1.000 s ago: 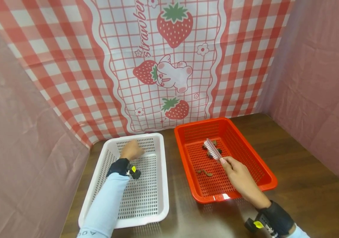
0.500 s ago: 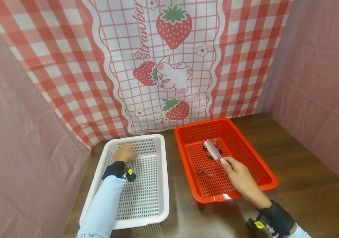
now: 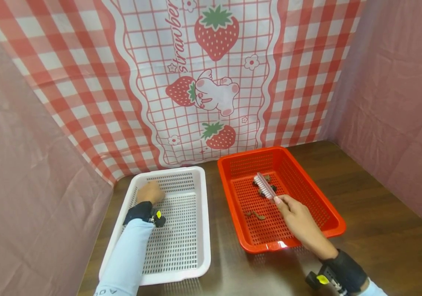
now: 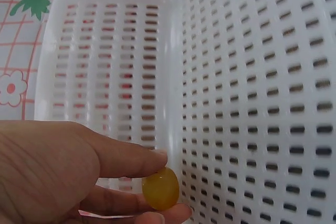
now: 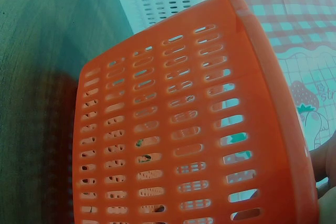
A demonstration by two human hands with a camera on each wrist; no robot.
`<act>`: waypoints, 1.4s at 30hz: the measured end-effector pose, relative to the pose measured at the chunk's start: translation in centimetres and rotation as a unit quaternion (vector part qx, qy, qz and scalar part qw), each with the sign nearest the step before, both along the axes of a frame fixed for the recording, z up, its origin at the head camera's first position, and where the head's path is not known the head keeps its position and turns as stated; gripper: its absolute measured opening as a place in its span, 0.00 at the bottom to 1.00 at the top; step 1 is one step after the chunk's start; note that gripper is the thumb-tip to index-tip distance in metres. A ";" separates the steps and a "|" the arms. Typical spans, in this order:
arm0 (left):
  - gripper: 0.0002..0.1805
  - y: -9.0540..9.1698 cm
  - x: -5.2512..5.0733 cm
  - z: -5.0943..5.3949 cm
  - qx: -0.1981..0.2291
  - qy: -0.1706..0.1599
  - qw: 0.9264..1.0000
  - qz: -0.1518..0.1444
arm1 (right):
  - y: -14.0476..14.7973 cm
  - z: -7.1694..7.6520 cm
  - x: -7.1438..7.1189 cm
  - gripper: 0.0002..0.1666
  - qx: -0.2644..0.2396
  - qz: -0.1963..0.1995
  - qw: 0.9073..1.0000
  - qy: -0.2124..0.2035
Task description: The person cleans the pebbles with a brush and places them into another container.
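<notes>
My left hand (image 3: 149,192) is low inside the white slotted basket (image 3: 206,230), near its far left corner. In the left wrist view thumb and fingers pinch a small shiny yellow oval fruit (image 4: 160,189), which the hand hides in the head view. Over the red slotted basket (image 3: 233,207), my right hand (image 3: 297,219) grips a pink brush with white bristles (image 3: 265,186) by its near end. Brown and dark green pieces lie under the brush, and a curved brown piece (image 3: 258,216) lies nearer on the basket floor. The right wrist view shows mostly the red basket's wall.
Both baskets stand on a dark wooden table (image 3: 374,213), with a gap between them. A strawberry-printed checked cloth (image 3: 214,94) hangs behind. Pink cloth walls (image 3: 399,102) close off the left and right sides.
My left hand has moved left inside the white basket, slowing in the last half second. The right hand and the brush have stayed in place.
</notes>
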State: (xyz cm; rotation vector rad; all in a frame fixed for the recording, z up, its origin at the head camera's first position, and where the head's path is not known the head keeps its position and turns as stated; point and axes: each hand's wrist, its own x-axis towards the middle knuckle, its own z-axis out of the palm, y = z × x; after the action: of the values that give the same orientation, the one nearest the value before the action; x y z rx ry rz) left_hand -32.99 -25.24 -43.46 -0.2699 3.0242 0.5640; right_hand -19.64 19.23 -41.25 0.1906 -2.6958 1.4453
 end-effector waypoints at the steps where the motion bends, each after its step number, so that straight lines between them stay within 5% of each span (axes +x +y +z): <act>1: 0.03 -0.1 0.0 0.0 0.000 -0.001 1.000 0.004 | 0.0 0.0 0.0 0.28 0.000 0.000 1.000 0.000; 11: 0.09 -0.4 -0.2 -0.7 -0.027 -0.008 1.000 0.012 | 0.1 -0.1 0.0 0.28 -0.001 0.000 1.000 0.001; 16: 0.04 1.2 0.1 0.4 -0.067 0.028 0.997 -0.020 | 0.2 -0.2 0.1 0.28 0.004 -0.003 1.000 0.005; 19: 0.08 4.2 0.3 2.0 -0.066 0.082 0.991 -0.080 | 0.4 -0.1 0.3 0.27 0.007 -0.008 1.000 0.004; 22: 0.14 7.9 0.5 3.5 -0.004 0.127 0.976 -0.175 | 0.4 -0.1 0.3 0.27 0.009 -0.010 1.000 0.008; 24: 0.21 9.8 0.8 4.1 0.023 0.126 0.962 -0.241 | 0.3 -0.1 0.2 0.27 0.011 -0.009 1.000 0.014; 27: 0.25 11.5 1.2 4.0 0.010 0.103 0.950 -0.293 | 0.1 -0.2 0.1 0.26 0.013 -0.006 1.000 0.023; 30: 0.19 12.3 1.5 3.3 -0.034 0.104 0.954 -0.279 | 0.0 -0.3 0.1 0.26 0.011 -0.003 1.000 0.021; 35: 0.09 12.7 1.3 2.1 -0.057 0.158 0.962 -0.217 | 0.1 -0.4 0.4 0.26 0.005 -0.003 1.000 0.016; 42: 0.12 13.5 1.5 2.0 -0.098 0.197 0.961 -0.170 | 0.2 -0.4 0.1 0.27 0.016 -0.006 0.999 0.029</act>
State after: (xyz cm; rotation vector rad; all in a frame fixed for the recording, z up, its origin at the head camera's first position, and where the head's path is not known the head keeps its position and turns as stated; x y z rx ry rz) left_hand -31.52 -11.79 -41.41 0.4023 3.3929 0.3198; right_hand -19.56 19.39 -41.67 0.2162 -2.6704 1.3721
